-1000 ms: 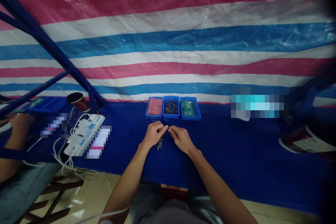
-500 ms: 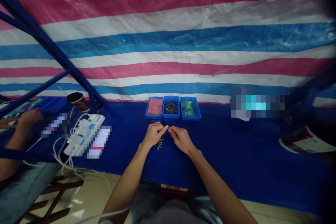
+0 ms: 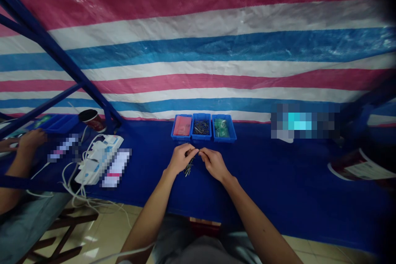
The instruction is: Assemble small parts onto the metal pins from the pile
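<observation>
My left hand and my right hand meet fingertip to fingertip above the blue tabletop. Both are closed in a pinch; whatever lies between the fingers is too small to make out. Beneath and beside my left fingers is a small pile of thin metal pieces, like screws or nails, partly hidden by that hand. Just beyond my hands stand three blue bins in a row. The left bin holds pink-red plastic bags, the middle one similar thin metal pieces, the right one green-and-clear plastic packets.
On the left lie a white power strip with tangled cables, and a dark cup. Another person's hand works at the far left near a blue tray. A large dark-red tub stands right. Striped sheeting hangs behind.
My fingertips have shifted slightly where they meet, and my left fingers cover a little more of the pile. Otherwise the scene looks the same.
</observation>
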The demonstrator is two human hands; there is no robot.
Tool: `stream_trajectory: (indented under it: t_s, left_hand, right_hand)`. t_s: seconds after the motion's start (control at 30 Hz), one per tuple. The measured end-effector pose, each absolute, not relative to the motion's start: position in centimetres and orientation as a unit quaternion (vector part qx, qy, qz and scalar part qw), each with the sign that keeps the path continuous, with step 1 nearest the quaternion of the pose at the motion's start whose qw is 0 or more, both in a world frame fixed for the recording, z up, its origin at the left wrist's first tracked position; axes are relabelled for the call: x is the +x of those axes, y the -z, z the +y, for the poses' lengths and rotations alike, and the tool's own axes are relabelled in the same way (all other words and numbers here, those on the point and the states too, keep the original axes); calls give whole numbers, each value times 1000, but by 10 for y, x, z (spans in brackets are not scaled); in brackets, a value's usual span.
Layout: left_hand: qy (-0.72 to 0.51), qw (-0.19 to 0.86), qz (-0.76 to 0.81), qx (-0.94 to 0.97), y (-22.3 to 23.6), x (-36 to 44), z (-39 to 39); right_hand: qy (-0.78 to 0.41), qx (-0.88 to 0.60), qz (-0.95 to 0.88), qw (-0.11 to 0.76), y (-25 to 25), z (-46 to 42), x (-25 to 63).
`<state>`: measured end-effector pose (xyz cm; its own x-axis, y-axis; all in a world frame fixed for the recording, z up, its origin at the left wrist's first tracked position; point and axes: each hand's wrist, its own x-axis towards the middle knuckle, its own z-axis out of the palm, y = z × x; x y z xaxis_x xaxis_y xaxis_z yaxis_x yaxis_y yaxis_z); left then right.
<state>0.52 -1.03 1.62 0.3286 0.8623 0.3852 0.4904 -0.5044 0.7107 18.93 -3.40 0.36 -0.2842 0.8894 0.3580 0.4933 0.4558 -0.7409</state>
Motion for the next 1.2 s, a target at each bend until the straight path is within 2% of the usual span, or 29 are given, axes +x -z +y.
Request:
stream_trajectory:
  t_s: [1.2]
  left_hand:
    - [-389,232,414,790,-14,3,-8]
  right_hand:
    - [-248,-447,-772,379,-3,-35,189]
